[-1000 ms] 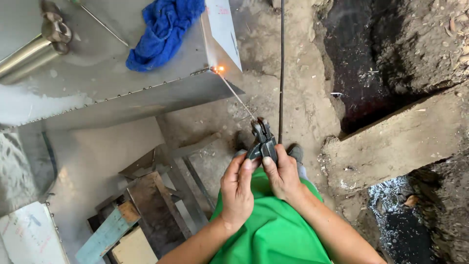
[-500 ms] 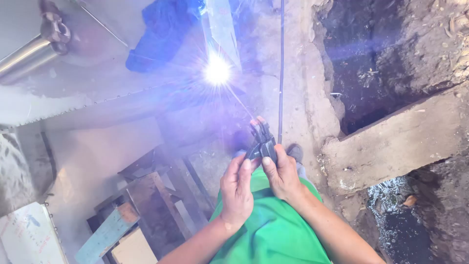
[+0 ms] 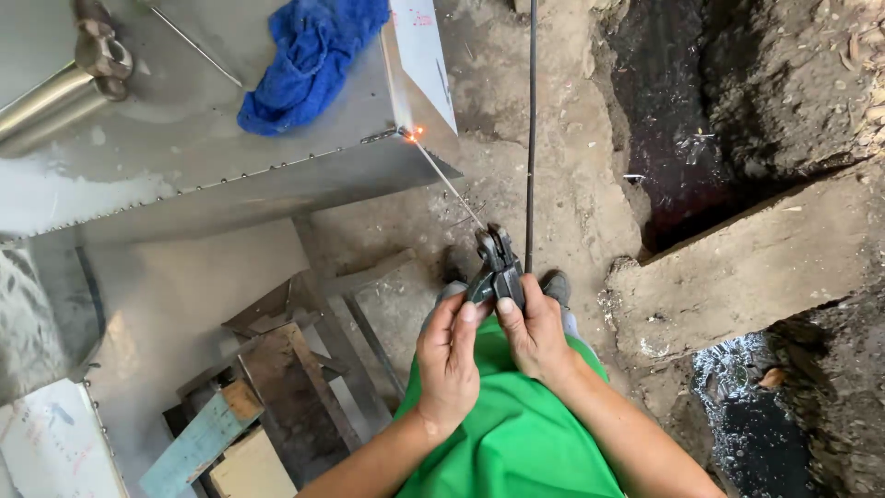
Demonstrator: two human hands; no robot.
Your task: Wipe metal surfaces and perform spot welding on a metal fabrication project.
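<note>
Black electrode holder [image 3: 496, 267], one, pinched by fingers of both left hand [image 3: 449, 360] and right hand [image 3: 533, 334]; one rod [image 3: 447, 182] glowing.

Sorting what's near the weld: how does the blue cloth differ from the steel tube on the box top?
The blue cloth is soft, crumpled and matte; the steel tube is rigid, straight and shiny. The cloth lies nearer the glowing corner; the tube runs off the picture's left edge. Both rest on the metal box.

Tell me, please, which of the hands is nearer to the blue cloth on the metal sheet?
Left. The left hand lies below the blue cloth, gripping the electrode holder; the right hand is farther right.
</note>
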